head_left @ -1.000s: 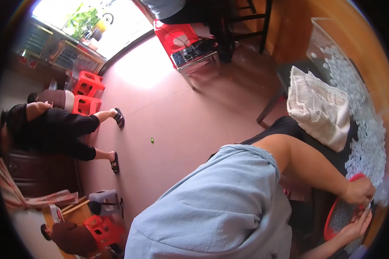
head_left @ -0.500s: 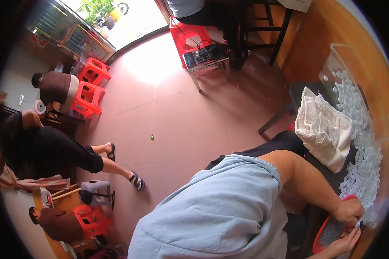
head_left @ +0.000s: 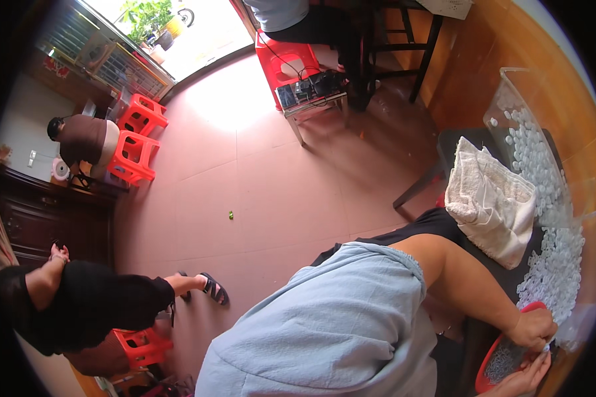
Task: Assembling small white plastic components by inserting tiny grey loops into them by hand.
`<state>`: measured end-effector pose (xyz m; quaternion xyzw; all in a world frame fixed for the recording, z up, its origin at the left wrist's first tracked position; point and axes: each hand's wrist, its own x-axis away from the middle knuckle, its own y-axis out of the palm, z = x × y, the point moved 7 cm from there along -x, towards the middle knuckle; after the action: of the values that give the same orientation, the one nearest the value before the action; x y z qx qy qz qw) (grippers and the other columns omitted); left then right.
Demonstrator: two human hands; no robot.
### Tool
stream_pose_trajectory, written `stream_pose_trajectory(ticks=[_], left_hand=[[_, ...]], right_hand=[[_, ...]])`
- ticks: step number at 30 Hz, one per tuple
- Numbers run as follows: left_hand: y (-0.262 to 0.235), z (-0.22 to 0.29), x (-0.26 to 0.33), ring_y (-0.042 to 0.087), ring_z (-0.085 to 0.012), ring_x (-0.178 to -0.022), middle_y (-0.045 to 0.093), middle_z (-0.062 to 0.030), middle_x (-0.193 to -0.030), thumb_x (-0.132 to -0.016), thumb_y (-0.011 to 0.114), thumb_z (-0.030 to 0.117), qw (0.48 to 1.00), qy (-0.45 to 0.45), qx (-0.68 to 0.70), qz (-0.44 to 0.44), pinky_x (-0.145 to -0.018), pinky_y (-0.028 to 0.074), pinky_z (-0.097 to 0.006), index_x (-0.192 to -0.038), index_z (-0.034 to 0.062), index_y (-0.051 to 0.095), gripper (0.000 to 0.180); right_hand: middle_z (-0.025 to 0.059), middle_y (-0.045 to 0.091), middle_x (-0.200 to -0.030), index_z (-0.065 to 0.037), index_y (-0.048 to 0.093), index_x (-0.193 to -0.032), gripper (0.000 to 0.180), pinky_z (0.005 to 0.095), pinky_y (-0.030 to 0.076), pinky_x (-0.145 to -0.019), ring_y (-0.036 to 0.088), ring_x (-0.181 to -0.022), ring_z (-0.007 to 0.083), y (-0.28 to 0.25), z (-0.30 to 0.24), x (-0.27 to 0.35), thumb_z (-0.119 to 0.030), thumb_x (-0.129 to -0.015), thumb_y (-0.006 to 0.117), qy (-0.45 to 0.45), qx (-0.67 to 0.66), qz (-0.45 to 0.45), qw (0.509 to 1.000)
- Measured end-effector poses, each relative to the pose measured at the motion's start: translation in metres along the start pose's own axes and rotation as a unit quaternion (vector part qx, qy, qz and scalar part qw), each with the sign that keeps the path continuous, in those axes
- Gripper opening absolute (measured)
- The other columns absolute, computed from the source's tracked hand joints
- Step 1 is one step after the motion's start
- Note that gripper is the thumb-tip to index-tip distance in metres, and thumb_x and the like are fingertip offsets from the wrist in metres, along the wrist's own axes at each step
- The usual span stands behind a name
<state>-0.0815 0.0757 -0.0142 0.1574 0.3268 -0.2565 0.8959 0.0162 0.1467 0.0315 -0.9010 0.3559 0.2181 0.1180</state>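
My left hand reaches from the light blue sleeve to the red tray at the lower right, fingers closed on a small white piece. Just below it, my right hand comes in from the bottom edge with its fingertips meeting the left hand's over the tray. Its grip is too small to make out. The tray holds a pile of tiny grey parts. A spread of small white caps lies on the wooden table beside my hands.
A folded white towel lies on the table beside a clear bin of white caps. A person in black stands at the left, another sits on red stools. A red stool with gear stands on the pink tiled floor.
The view has swung, so the table and towel show more fully. The person in black at the left has shifted down and nearer. My hands stay together over the red tray.
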Motion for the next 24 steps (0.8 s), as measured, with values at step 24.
stream_pose_trajectory(ticks=[24], left_hand=[[-0.006,0.053,-0.002,0.062,-0.0280,-0.074,0.062,-0.0219,-0.082,-0.078,0.061,0.014,0.972,-0.034,-0.118,-0.202,-0.069,0.050,-0.037,-0.085,-0.0019,0.065,0.018]], right_hand=[[0.0027,0.066,-0.091,-0.001,0.065,-0.110,0.021,0.0218,0.050,-0.072,0.062,-0.080,0.0082,-0.017,0.004,0.002,-0.004,-0.090,0.061,0.049,0.043,-0.082,0.995]])
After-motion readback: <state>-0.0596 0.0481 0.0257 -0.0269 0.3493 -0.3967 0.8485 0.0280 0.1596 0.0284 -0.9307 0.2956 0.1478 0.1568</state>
